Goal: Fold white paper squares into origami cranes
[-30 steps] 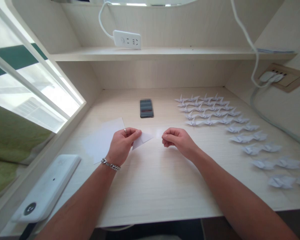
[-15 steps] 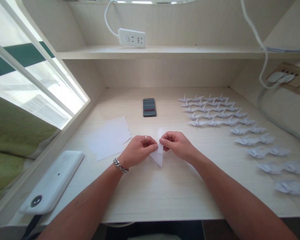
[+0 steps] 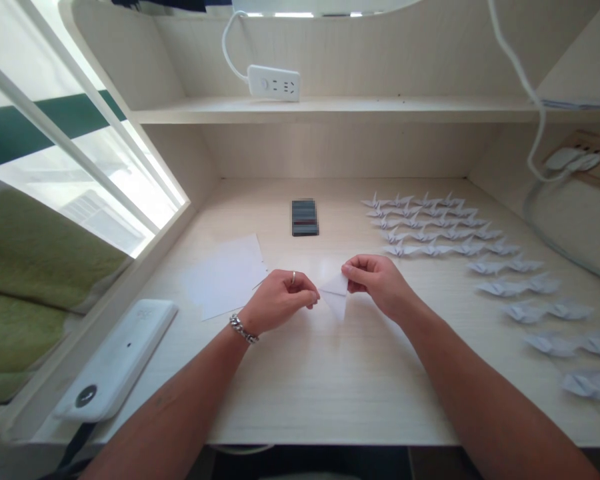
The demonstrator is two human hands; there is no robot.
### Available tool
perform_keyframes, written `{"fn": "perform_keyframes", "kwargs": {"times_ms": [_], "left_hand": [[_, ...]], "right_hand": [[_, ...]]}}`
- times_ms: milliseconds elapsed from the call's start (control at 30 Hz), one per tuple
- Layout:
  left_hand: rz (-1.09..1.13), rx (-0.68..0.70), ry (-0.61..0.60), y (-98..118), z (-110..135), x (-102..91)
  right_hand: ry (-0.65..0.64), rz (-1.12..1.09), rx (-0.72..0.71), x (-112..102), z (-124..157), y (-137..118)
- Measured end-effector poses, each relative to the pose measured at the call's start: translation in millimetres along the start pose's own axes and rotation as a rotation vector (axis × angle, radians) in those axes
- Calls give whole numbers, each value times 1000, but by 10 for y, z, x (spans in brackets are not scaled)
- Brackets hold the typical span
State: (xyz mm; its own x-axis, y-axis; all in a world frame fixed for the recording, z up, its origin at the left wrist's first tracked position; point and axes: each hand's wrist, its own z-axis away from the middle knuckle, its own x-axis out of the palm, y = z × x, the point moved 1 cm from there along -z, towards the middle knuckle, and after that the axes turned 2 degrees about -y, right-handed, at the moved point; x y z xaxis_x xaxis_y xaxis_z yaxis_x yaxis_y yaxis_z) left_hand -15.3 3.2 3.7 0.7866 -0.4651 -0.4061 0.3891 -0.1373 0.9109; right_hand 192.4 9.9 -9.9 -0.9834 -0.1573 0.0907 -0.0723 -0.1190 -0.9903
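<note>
Between my hands, just above the desk, is a small piece of white folded paper (image 3: 336, 297), with a crease across it and a pointed lower end. My right hand (image 3: 380, 283) pinches its upper right edge between thumb and forefinger. My left hand (image 3: 283, 300), with a ring and a chain bracelet, is closed at the paper's left tip, thumb against fingers. Just left of that hand lie loose white paper sheets (image 3: 225, 277). Several white folded paper cranes (image 3: 433, 250) stand in rows on the right.
A dark, pixelated rectangular object (image 3: 305, 218) lies at the back middle of the desk (image 3: 340, 400). At the left edge rests a white device (image 3: 125, 357) with a dark strap. The shelf above holds a power strip (image 3: 274, 83); a white cable (image 3: 517, 63) hangs at right.
My right hand has moved right, away from my left, and the folded paper has shifted right and turned, showing more of its surface. The whole view has shifted slightly.
</note>
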Motion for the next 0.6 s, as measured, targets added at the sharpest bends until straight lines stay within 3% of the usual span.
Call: {"fn": "perform_keyframes", "kwargs": {"times_ms": [167,400,600], "left_hand": [[53,-26,56,-13,-17,-20],[14,2,106,-39,-46,49],[71,-2,212,-65,-73,-3]], "right_hand": [[61,-12,-34,-58,-2,-18],[21,70,-43,107,13,32],[-6,99,-21,40,-3,9]]}}
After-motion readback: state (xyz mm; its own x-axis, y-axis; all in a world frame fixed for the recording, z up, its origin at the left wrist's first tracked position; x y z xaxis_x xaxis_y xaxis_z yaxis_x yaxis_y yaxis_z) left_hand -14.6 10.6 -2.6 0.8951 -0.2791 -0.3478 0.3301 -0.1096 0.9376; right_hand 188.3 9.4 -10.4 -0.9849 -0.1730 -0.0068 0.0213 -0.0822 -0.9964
